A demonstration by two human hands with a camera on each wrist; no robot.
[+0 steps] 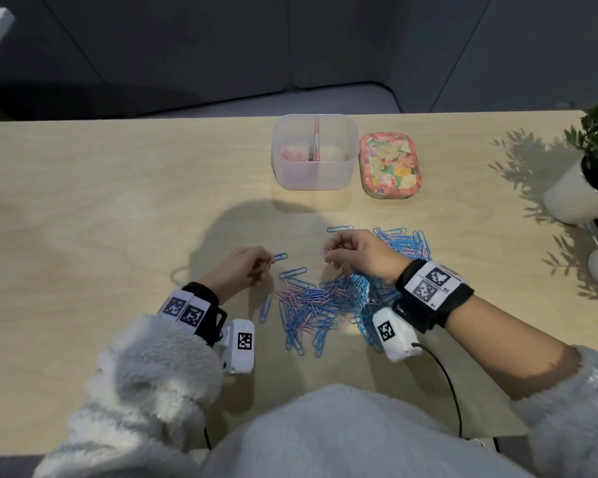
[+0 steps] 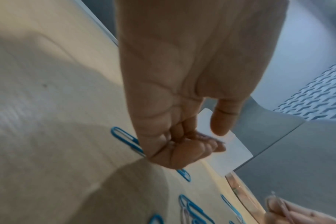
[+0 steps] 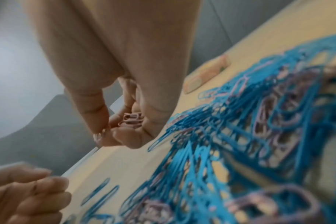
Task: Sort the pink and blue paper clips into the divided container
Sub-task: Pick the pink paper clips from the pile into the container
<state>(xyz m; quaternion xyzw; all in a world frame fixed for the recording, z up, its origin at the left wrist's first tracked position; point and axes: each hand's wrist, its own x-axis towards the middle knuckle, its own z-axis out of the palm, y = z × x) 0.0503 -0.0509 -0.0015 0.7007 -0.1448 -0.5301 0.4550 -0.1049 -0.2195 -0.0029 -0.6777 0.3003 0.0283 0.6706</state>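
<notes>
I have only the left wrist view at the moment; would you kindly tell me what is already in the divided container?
Observer: In the head view, the divided container has sorted pink clips in its left compartment; the right compartment looks empty.
Operator: Thank you. How much is the right hand carrying?
Observer: The right wrist view shows the right hand with its fingers curled round a bundle of pink clips.
Operator: And what is left on the table?
Observer: A mixed pile, mostly blue, lies between the wrists and runs on under the right hand.
</notes>
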